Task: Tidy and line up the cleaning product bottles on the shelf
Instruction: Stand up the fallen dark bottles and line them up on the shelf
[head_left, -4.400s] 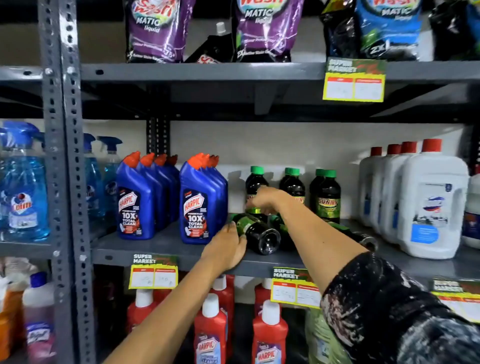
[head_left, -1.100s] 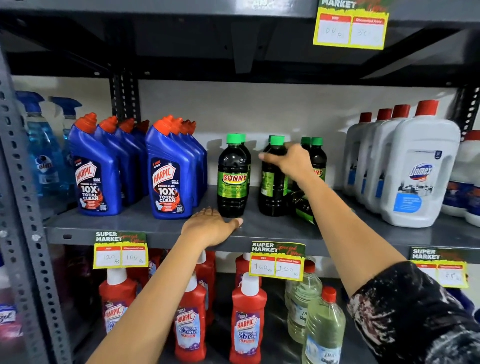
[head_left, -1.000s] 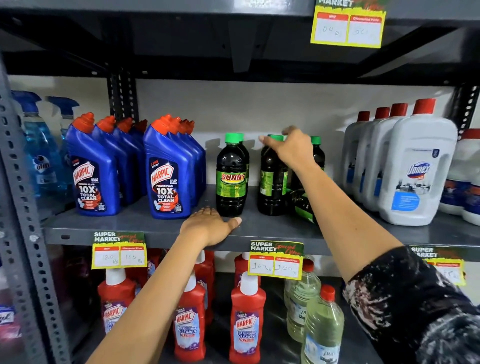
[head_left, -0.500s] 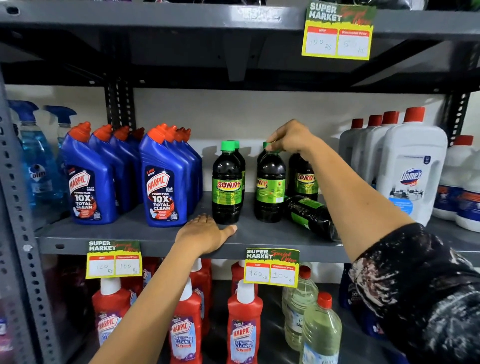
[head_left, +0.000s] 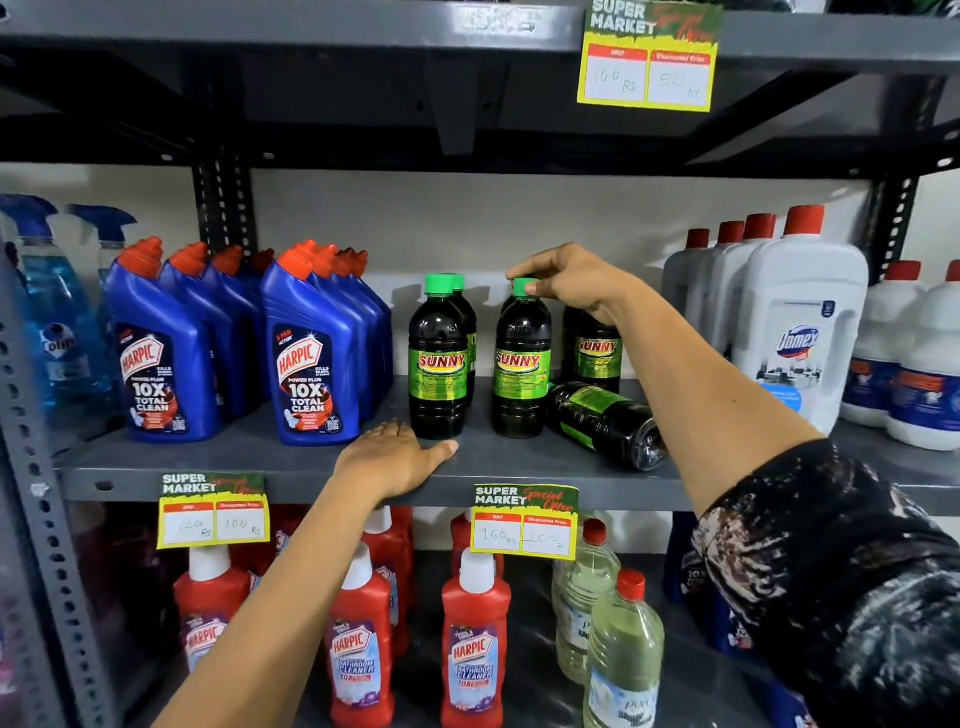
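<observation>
Five fingers (head_left: 524, 270) of the right hand (head_left: 571, 278) pinch the Sunny bottle (head_left: 521, 364) cap; left hand (head_left: 395, 460) flat, fingers spread.

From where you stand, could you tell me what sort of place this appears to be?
Most likely a supermarket's cleaning-products aisle. A price tag printed "Super Market" with MRP and discounted price hangs on the grey metal shelf, and the same products stand in rows: blue Harpic bottles, dark Sunny bottles, white Domex jugs.
</observation>
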